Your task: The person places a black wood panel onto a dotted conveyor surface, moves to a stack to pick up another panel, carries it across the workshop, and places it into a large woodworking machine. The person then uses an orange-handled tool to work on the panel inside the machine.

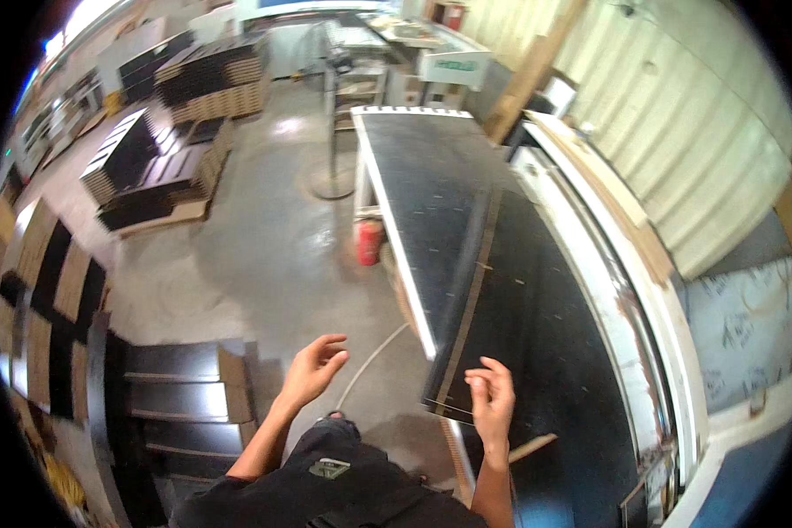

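Note:
My left hand (315, 371) hangs in the air over the floor, left of the long black-topped bench (414, 167). Its fingers are bent but apart, with nothing in them. Over the bench's near part is my right hand (493, 400), its fingers loosely curled and apart. It is beside the near end of a long, narrow black board (464, 304) with a pale raw edge. Whether it touches the board I cannot tell; no grip on it shows. The board lies lengthwise on the bench, its near corner by the bench's left edge. A short wood strip (532, 447) lies close to my right wrist.
Stacked black panels (185, 387) stand at my near left, with more stacks (154, 172) farther off. A red cylinder (369, 243) stands beside the bench, and a pale hose (365, 365) crosses the floor. A white rail (620, 339) runs along the bench's right side.

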`<action>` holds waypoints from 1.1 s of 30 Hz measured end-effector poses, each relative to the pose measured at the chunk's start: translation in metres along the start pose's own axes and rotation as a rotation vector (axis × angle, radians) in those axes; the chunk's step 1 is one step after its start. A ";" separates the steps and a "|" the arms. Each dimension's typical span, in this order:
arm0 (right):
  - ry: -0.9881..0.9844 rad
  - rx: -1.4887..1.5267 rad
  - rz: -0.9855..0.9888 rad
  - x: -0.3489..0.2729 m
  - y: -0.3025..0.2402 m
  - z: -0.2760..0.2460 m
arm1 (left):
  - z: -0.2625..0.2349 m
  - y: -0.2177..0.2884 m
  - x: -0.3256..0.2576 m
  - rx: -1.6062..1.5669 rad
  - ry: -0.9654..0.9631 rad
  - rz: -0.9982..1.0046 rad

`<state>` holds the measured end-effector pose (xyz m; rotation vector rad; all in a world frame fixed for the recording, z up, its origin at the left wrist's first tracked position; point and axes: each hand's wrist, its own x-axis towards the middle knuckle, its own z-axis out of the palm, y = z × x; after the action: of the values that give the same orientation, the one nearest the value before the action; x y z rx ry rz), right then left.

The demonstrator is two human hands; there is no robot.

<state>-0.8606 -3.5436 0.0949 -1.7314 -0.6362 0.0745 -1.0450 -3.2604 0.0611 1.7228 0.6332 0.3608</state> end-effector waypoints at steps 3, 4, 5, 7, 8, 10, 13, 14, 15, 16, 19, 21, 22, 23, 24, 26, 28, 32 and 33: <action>-0.395 -0.291 -0.250 0.049 -0.030 0.096 | -0.052 0.018 0.026 0.291 -0.074 0.108; -0.437 -0.264 -0.263 0.060 -0.036 0.123 | -0.068 0.022 0.040 0.359 -0.119 0.182; -0.504 -0.269 -0.241 0.068 -0.037 0.144 | -0.081 0.023 0.054 0.381 -0.192 0.245; -0.572 -0.223 -0.228 0.083 -0.031 0.183 | -0.105 0.020 0.093 0.403 -0.247 0.284; -0.611 -0.203 -0.228 0.091 -0.029 0.203 | -0.118 0.011 0.112 0.293 -0.337 0.240; -0.735 -0.135 -0.074 0.110 -0.027 0.237 | -0.134 -0.026 0.153 0.176 -0.415 0.172; -0.805 -0.159 -0.056 0.147 -0.006 0.291 | -0.165 -0.146 0.218 0.325 -0.225 -0.115; -0.832 -0.214 -0.096 0.164 -0.001 0.312 | -0.171 -0.199 0.230 0.551 -0.131 -0.126; -0.826 -0.193 -0.091 0.182 -0.001 0.338 | -0.184 -0.264 0.232 0.595 -0.123 -0.264; -0.859 -0.177 -0.094 0.201 0.001 0.363 | -0.198 -0.333 0.218 0.628 -0.110 -0.414; -0.989 -0.194 -0.127 0.281 0.002 0.446 | -0.260 -0.464 0.135 0.322 -0.276 -0.787; -0.962 -0.072 -0.287 0.341 -0.004 0.501 | -0.316 -0.479 0.084 0.346 -0.345 -1.096; -0.941 -0.032 -0.336 0.370 -0.006 0.532 | -0.342 -0.466 0.083 0.473 -0.313 -1.059; -0.943 -0.048 -0.340 0.401 -0.023 0.563 | -0.365 -0.449 0.093 0.463 -0.225 -1.014; -0.968 -0.064 -0.464 0.426 -0.048 0.595 | -0.374 -0.434 0.090 0.424 -0.118 -0.988; -1.006 -0.100 -0.582 0.473 -0.070 0.649 | -0.402 -0.422 0.121 -0.084 0.343 -1.214; -1.043 0.084 -0.672 0.510 -0.079 0.710 | -0.423 -0.434 0.144 -0.311 0.681 -1.117; -1.262 -0.156 -0.717 0.565 -0.067 0.822 | -0.425 -0.464 0.261 -0.624 1.042 -1.042; -1.371 -0.289 -0.753 0.580 -0.061 0.845 | -0.425 -0.472 0.292 -0.587 0.876 -1.067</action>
<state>-0.7137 -2.5274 0.0876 -1.3919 -2.3361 0.6917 -1.1494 -2.6819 -0.3164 0.4409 1.7479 0.4486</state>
